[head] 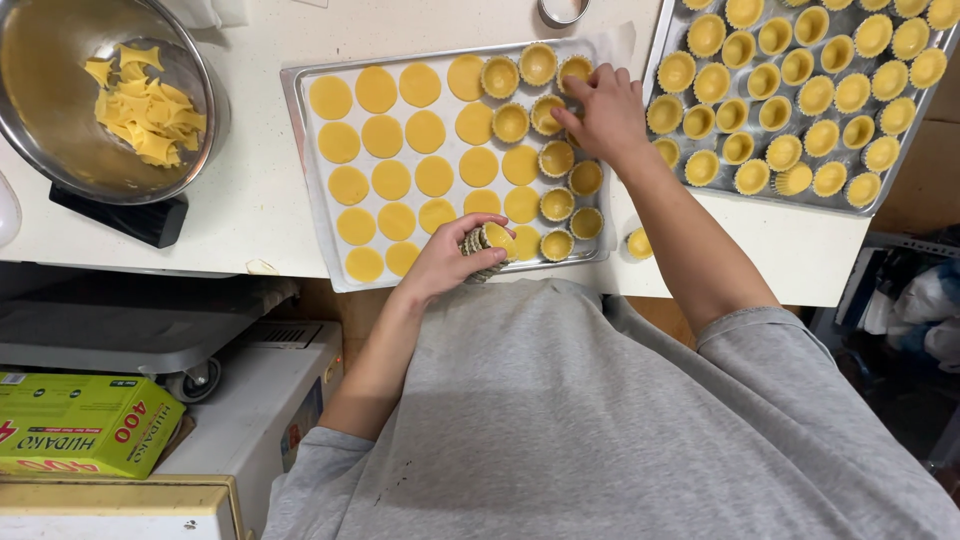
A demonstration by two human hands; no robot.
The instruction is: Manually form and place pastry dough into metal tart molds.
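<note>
Below, at the near edge of the baking tray (300, 85), a small stack of fluted tart moulds (482, 247) is gripped on its side by the left hand (452, 257), the fingers curled closed around it. Farther up the same tray, the right hand (603, 112) is laid over a lined tart shell (548, 113), with its fingertips bent down onto the shell; whether anything is pinched between them cannot be told. The tray is lined with paper and is covered for the most part by flat yellow dough discs (391, 179), set in rows, while a column of finished shells (pastry already pressed into moulds) is seen along its right side. One filled mould (639, 243) is left on the white counter (250, 190), just beside the tray's right corner. A second tray (668, 30), packed with lined shells, is placed to the right, close to the first. At the upper left, a steel bowl (40, 120) is stood on a black scale (125, 215), and dough offcuts (145, 105) are held in it. A green box (85, 425) is seen lower down on the left, beneath the counter.
</note>
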